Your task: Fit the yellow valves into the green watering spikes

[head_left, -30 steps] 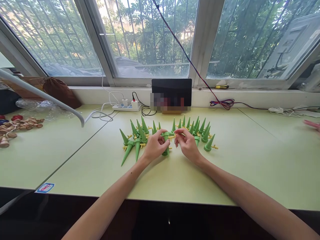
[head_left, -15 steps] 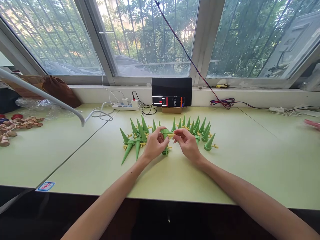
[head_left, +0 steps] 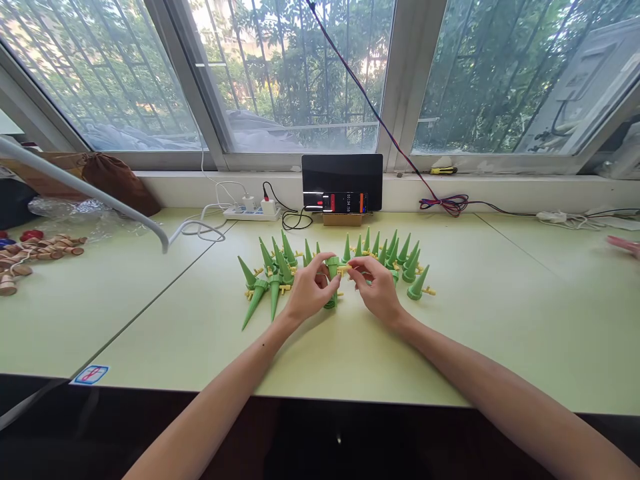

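Note:
My left hand (head_left: 314, 288) is closed around a green plant watering spike (head_left: 333, 265), gripped near its wide cap end. From the side of that spike sticks a small yellow valve (head_left: 343, 269), and my right hand (head_left: 373, 283) pinches its outer end between thumb and fingers. Below my left hand another green part with a yellow valve shows, partly hidden. Several green spikes with yellow valves stand point up behind both hands, and one spike (head_left: 418, 283) stands just right of my right hand. Two more, including a long spike (head_left: 255, 304), lie left of my left hand.
A phone (head_left: 345, 203) leans on a dark tablet-like screen (head_left: 342, 173) behind the spikes. A power strip (head_left: 253, 213) with white cables sits back left. Wooden toys (head_left: 45, 252) and plastic wrap lie far left. Bundled red and blue wire (head_left: 444, 205) rests back right.
The spike and valve have turned slightly between my hands, which stay in nearly the same place. The standing spikes have not moved.

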Action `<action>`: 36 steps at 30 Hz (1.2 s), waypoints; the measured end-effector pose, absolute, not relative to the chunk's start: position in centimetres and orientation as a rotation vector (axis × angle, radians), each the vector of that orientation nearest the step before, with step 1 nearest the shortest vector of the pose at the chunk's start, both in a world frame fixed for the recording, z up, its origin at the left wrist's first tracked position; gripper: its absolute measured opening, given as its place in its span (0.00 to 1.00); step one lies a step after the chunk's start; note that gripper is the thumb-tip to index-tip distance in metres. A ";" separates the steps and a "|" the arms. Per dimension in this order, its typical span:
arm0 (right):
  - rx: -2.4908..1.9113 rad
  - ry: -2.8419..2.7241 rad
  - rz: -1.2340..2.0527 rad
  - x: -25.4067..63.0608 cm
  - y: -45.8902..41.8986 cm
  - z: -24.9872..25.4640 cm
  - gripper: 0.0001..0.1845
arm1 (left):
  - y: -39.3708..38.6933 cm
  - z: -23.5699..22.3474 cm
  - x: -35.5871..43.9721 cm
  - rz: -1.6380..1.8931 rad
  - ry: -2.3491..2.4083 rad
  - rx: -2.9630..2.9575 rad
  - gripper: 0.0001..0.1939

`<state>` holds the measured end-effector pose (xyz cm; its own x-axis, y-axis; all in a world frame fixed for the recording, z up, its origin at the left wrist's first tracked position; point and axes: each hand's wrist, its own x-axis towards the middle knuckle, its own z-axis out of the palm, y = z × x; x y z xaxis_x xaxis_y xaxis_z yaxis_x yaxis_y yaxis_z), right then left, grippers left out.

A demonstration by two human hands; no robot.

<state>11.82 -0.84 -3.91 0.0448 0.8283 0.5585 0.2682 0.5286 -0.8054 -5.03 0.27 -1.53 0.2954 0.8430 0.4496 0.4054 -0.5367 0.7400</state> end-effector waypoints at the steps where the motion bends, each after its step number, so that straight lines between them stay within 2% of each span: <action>1: -0.990 -1.511 0.547 11.8 -0.9 -3.9 0.08 | 0.3 -1.6 -5.0 1.173 1.101 2.070 0.20; 36: -0.998 -1.596 0.568 12.0 -0.8 -3.7 0.12 | 0.5 -1.6 -5.2 1.175 1.057 2.011 0.21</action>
